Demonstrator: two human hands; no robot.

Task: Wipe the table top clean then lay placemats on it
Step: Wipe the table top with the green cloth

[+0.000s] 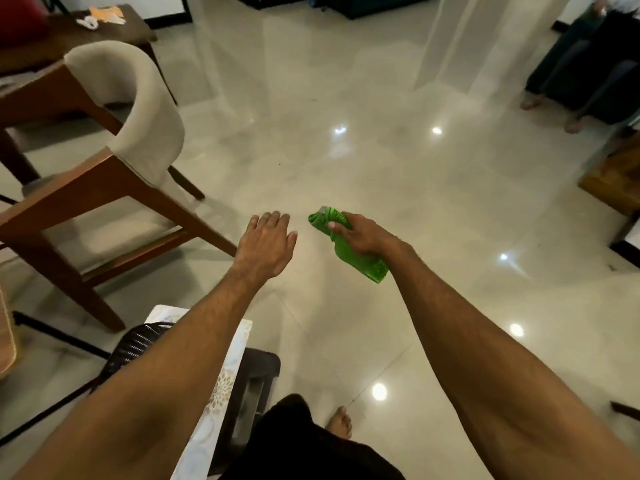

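Right hand (360,237) grips green cloth (349,247); left hand (265,245) spread, empty.

No readable text, label, brand, number or sign shows anywhere in this view.

The cloth (348,245) is bright green with a fine mesh-like texture. The chair (114,140) pairs beige upholstery with reddish-brown wood. The floor (346,150) is glossy cream tile. The mat (221,386) is white, seemingly with pale gold florals.
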